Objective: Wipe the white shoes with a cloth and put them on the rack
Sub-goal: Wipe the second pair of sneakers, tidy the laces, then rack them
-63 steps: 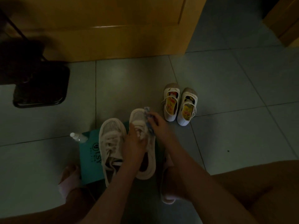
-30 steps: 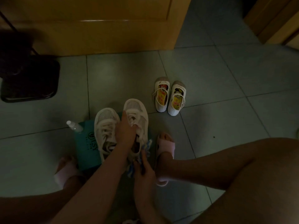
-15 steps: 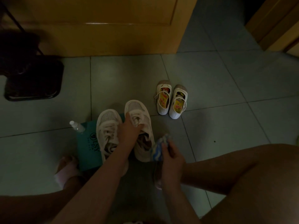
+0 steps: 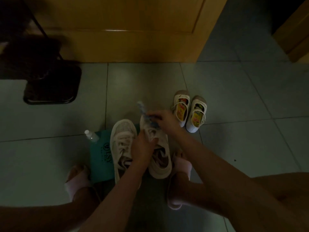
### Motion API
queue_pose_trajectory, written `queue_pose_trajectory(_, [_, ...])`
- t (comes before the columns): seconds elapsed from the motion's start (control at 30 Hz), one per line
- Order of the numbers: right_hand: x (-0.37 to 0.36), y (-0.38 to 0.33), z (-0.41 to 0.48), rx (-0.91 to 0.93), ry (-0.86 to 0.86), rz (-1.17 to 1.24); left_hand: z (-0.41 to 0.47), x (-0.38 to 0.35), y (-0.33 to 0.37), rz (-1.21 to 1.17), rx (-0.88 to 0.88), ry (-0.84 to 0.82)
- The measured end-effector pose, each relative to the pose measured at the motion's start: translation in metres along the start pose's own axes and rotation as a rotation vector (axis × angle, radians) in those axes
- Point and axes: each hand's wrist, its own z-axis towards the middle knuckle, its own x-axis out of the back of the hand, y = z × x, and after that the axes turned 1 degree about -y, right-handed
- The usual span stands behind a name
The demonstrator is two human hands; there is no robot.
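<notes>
- The shoe [image 4: 160,164] is being pinned by the left hand [image 4: 142,148], which is gripping its laces.
- The cloth [image 4: 147,118], pinched in the right hand [image 4: 165,120], is best being rubbed in short strokes over the toe.

Item 1. Teal packet [image 4: 100,158], flat on the floor, lower centre-left of the frame, its right edge hidden under a white sneaker [image 4: 122,136]. Dark print runs lengthwise along it: a round emblem, then large capitals that read as "LSY". A line of much smaller characters runs beside them, too small and dim to make out.

Item 2. Pair of small strap shoes [image 4: 189,113], right of centre. The yellow insoles carry colourful printing; no words can be read on them.

Nothing else in the frame has readable lettering.
</notes>
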Motion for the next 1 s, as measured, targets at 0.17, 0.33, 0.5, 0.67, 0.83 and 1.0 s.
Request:
queue_pose_trajectory(0.17, [-0.006,0.008,0.013,0.033,-0.348,-0.288,-0.001,-0.003,0.001,0.057,-0.009,0.062])
queue_pose_trajectory(0.33, [0.022,0.028,-0.01,0.065,-0.312,-0.308,-0.001,-0.003,-0.001,0.025,0.047,0.08])
queue_pose_trajectory(0.5, [0.048,0.046,-0.013,-0.022,0.03,-0.166,0.0,0.0,-0.004,-0.034,0.05,0.046])
queue_pose_trajectory(0.67, [0.041,0.021,0.011,0.008,0.216,-0.047,0.0,0.002,-0.002,-0.022,0.034,0.059])
queue_pose_trajectory(0.83, [0.003,-0.027,0.029,0.069,0.143,0.145,-0.003,0.017,0.004,-0.136,-0.023,0.018])
queue_pose_trajectory(1.0, [-0.035,-0.042,0.021,0.016,0.116,0.355,-0.005,0.077,0.022,-0.614,0.037,0.251])
